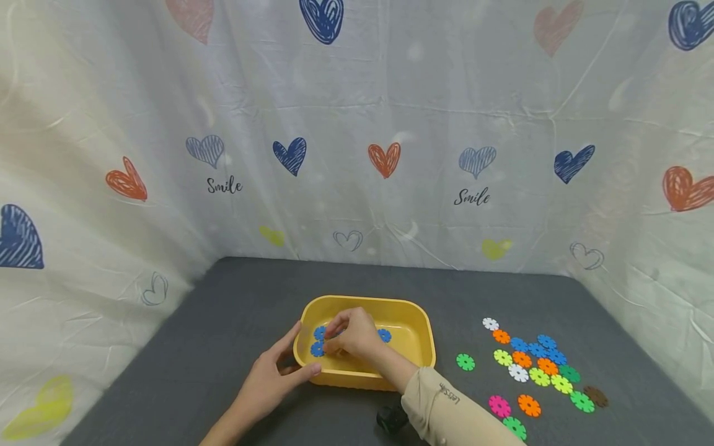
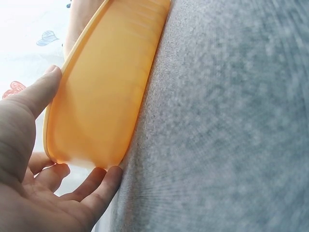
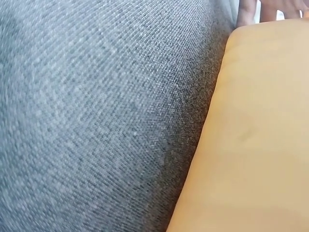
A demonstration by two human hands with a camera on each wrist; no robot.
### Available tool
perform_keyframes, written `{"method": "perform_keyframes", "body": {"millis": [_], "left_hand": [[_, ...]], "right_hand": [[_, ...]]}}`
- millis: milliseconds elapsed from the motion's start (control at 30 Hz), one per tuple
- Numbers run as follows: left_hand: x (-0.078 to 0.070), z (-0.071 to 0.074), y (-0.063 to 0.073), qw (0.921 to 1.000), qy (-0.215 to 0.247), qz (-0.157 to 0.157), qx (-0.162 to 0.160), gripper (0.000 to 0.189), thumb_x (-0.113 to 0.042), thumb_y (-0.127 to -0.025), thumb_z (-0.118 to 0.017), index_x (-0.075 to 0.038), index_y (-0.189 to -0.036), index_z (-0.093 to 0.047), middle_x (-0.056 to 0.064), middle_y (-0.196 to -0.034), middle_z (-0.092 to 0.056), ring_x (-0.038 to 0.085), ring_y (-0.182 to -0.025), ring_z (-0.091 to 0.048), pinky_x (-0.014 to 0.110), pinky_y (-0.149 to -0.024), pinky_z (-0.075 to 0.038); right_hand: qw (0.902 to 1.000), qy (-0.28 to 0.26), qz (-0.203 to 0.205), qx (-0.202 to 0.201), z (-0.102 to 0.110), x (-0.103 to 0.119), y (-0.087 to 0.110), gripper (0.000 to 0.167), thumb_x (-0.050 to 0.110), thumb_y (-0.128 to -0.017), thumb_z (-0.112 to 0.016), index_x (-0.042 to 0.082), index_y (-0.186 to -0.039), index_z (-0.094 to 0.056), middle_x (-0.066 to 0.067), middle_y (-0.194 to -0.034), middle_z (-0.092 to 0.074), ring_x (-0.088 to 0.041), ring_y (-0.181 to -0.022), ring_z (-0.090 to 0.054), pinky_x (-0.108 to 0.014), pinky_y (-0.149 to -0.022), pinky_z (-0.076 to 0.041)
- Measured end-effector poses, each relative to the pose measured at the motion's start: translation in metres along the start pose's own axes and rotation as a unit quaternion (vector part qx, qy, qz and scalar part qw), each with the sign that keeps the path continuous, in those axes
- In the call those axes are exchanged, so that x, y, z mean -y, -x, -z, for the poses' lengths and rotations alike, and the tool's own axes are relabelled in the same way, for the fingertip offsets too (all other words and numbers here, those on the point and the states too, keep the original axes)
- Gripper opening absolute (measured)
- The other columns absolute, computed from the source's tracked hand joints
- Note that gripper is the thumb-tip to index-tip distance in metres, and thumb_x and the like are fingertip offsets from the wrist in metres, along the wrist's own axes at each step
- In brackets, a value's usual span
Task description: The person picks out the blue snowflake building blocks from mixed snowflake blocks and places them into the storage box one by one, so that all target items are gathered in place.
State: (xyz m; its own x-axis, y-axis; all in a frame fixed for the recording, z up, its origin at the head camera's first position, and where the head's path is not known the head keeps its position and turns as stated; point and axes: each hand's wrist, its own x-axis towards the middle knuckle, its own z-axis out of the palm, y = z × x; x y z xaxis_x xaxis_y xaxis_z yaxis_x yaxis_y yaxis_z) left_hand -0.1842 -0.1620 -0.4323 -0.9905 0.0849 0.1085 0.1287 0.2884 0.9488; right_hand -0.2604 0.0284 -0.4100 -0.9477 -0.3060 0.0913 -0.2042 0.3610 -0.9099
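Note:
A yellow plastic tray stands on the dark grey cloth. My left hand grips its left end; in the left wrist view the thumb lies along the rim and the other fingers bend against the end wall. Inside the tray lie blue notched discs, snowflake-like building pieces, with another blue disc further right. My right hand reaches into the tray with bent fingers, fingertips right at the left blue discs. I cannot tell whether it pinches one. The right wrist view shows mainly the tray's outer wall.
Right of the tray, several coloured notched discs are spread on the cloth. A lone green disc lies closer to the tray. A small black object sits below my right forearm. A heart-patterned curtain hangs behind the table.

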Motion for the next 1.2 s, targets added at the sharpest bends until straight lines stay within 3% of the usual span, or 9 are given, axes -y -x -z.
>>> {"method": "perform_keyframes", "body": {"millis": [200,500,800,933,1033,1200], "left_hand": [[0.0,0.0,0.0,0.9999,0.008,0.006,0.001,0.088,-0.028,-0.081,-0.084,-0.023,-0.154,-0.036,0.014,-0.145,-0.046,0.026,-0.116,-0.059,0.031,-0.082,-0.057],[0.0,0.0,0.0,0.9999,0.006,0.01,0.004,0.088,-0.029,-0.081,-0.084,-0.023,-0.154,-0.036,0.012,-0.146,-0.045,0.026,-0.119,-0.057,0.031,-0.083,-0.056],[-0.002,0.003,-0.001,1.0,-0.001,0.009,0.002,0.089,-0.032,-0.079,-0.085,-0.025,-0.154,-0.036,0.009,-0.147,-0.044,0.025,-0.12,-0.056,0.03,-0.084,-0.056],[-0.002,0.004,-0.001,0.9999,-0.002,0.014,-0.001,0.089,-0.032,-0.079,-0.085,-0.027,-0.154,-0.036,0.009,-0.148,-0.044,0.025,-0.119,-0.057,0.031,-0.084,-0.056],[-0.002,0.003,-0.001,0.9999,0.004,0.015,0.001,0.09,-0.03,-0.079,-0.085,-0.027,-0.154,-0.036,0.009,-0.148,-0.044,0.025,-0.118,-0.058,0.03,-0.082,-0.056],[-0.002,0.002,-0.001,0.9998,0.007,0.016,0.003,0.09,-0.03,-0.079,-0.085,-0.025,-0.154,-0.036,0.008,-0.147,-0.044,0.024,-0.117,-0.058,0.03,-0.082,-0.056]], "right_hand": [[0.9999,0.002,0.011,-0.003,0.004,0.0,0.002,0.014,-0.001,-0.073,-0.086,0.002,-0.079,-0.073,-0.002,-0.073,-0.068,-0.019,-0.06,-0.061,-0.026,-0.05,-0.052],[0.9982,0.034,0.046,-0.016,0.023,-0.005,0.014,0.01,0.009,-0.078,-0.084,0.01,-0.078,-0.074,0.003,-0.073,-0.067,-0.014,-0.067,-0.061,-0.027,-0.057,-0.05],[0.9982,-0.018,0.054,0.017,0.058,0.009,0.05,0.011,0.02,-0.083,-0.082,0.011,-0.088,-0.076,-0.002,-0.083,-0.071,-0.019,-0.076,-0.065,-0.038,-0.068,-0.056],[0.9976,-0.053,0.037,0.023,0.077,0.015,0.063,0.016,0.023,-0.084,-0.081,0.01,-0.093,-0.075,-0.006,-0.085,-0.071,-0.031,-0.08,-0.065,-0.047,-0.07,-0.055],[0.9969,-0.072,0.026,0.019,0.092,0.014,0.072,0.02,0.024,-0.084,-0.081,0.008,-0.096,-0.075,-0.009,-0.087,-0.071,-0.038,-0.083,-0.064,-0.044,-0.07,-0.055],[0.9969,-0.076,0.019,-0.012,0.12,0.009,0.085,0.027,0.023,-0.084,-0.081,0.003,-0.1,-0.073,-0.012,-0.094,-0.071,-0.036,-0.084,-0.064,-0.037,-0.07,-0.056]]}}
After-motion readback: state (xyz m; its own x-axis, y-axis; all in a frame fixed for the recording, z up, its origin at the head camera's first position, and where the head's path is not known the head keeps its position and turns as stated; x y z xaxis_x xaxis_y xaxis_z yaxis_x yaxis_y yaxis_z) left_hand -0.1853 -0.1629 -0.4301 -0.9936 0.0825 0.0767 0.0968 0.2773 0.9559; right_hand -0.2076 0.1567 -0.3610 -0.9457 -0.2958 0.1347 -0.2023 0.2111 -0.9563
